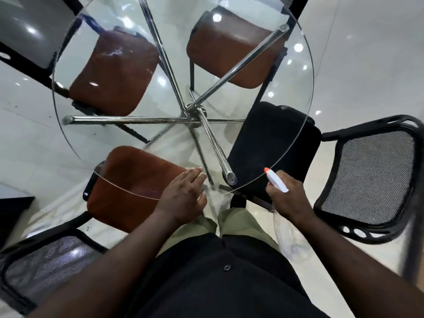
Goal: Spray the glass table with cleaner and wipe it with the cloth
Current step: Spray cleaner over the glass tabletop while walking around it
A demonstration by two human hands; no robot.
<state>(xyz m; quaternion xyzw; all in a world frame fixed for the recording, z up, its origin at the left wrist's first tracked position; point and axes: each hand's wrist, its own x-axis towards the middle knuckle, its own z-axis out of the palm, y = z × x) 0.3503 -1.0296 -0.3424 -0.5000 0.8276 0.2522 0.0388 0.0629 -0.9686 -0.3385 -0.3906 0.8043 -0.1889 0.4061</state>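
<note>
1. Looking down from head height, a person in a black buttoned shirt and olive trousers is standing at the near edge of a round glass bench (308,72).
2. The right hand (291,198) is gripping a spray bottle (291,237) by its neck, fingers curling round it. The clear, rounded plastic body is hanging below the wrist, and the orange nozzle (266,170) on the white trigger head is pointing over the bench's near right rim.
3. That narrow neck is looking like the surest hold. The smooth body is probably turning slippery when wet, and how full or heavy it is cannot be told.
4. The left hand (183,198) is spreading wide and flat at the near rim, holding nothing. Whether it is touching the glass cannot be told.
5. No cloth is showing anywhere.
6. The glass top is looking hard, stiff and very smooth, with a thin clear edge. It is likely chipping easily at the rim and turning slick once sprayed.
7. Polished chrome legs (128,119), round tubes, are crossing beneath the centre.
8. A brown padded seat (135,187) is sitting under the near left side and a black fabric seat (270,143) under the near right. A black mesh chair back (371,177) is standing just right of the bench.
9. Two more brown seats (114,72) are sitting beneath the far side, over a glossy pale floor (367,65) that is reflecting ceiling lights.
</note>
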